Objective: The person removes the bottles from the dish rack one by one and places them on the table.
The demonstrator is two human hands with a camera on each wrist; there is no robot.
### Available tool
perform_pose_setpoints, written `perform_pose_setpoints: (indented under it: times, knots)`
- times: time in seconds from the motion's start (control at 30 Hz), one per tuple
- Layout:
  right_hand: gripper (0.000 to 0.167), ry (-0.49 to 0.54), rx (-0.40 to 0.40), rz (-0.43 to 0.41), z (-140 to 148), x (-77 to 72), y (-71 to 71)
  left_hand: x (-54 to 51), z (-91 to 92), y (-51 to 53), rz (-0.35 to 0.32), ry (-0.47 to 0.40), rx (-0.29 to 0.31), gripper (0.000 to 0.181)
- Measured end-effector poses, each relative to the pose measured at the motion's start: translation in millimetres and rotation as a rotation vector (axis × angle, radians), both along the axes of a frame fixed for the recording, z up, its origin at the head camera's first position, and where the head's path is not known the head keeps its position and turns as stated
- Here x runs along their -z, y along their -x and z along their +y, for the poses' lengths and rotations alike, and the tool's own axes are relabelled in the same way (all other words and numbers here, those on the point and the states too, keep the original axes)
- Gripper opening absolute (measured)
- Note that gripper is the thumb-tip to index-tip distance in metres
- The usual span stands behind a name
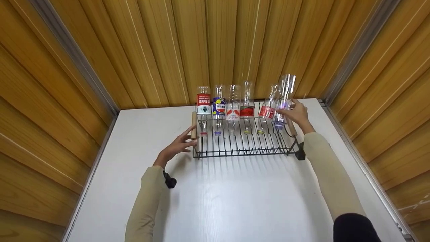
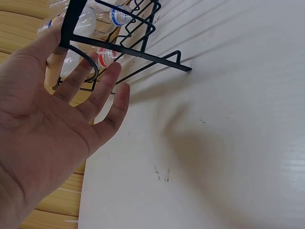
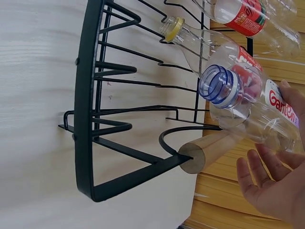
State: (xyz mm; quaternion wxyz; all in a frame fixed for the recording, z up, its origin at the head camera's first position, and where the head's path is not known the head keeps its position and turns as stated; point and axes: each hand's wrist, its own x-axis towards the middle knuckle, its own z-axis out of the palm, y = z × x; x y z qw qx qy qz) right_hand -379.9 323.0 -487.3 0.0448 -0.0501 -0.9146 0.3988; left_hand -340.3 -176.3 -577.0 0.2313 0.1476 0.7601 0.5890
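Observation:
At the right end of a black wire rack, my right hand grips a clear bottle with a purple-blue neck, tilted mouth down. In the right wrist view that bottle's open neck hangs above the rack's wooden handle, while the right hand holds its label area. My left hand touches the left wooden handle; in the left wrist view its fingers are spread and loosely bent beside the black frame. Several upside-down bottles stand in the rack.
The rack stands on a white table near its back edge. Wood-patterned walls rise behind and on both sides, with grey metal strips at the corners. The bottle with a red label leans close beside the held one.

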Motion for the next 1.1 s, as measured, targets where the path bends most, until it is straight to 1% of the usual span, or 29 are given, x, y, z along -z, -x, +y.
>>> perform_pose_setpoints:
  times: [0.17,0.3,0.5,0.67,0.83,1.0,1.1]
  knots:
    - [0.097,0.029,-0.001,0.002,-1.5,-1.3,-0.6,1.0,-1.0,0.4,-0.011,-0.005,-0.006,0.075]
    - [0.095,0.040,0.001,0.012,-2.4,-3.3,-1.2,1.5,-0.7,1.0,-0.001,-0.007,-0.001,0.075]
    - [0.097,0.073,0.008,0.021,-3.6,-4.4,-0.3,2.8,1.1,2.9,-0.008,-0.006,0.001,0.076]
    - [0.098,0.095,-0.010,0.021,-6.0,-5.1,-0.9,1.2,0.4,2.4,-0.009,0.000,-0.009,0.075]
    - [0.096,0.133,-0.021,0.039,-9.1,-8.6,-3.2,-1.5,0.0,2.1,-0.004,-0.015,0.007,0.074]
    - [0.096,0.172,-0.036,0.033,-13.0,-11.0,-4.3,1.8,-0.6,3.6,-0.001,-0.015,0.003,0.075]
    - [0.093,0.200,-0.048,0.033,-14.5,-11.1,-5.6,2.6,-0.3,3.1,-0.008,-0.015,-0.004,0.075]
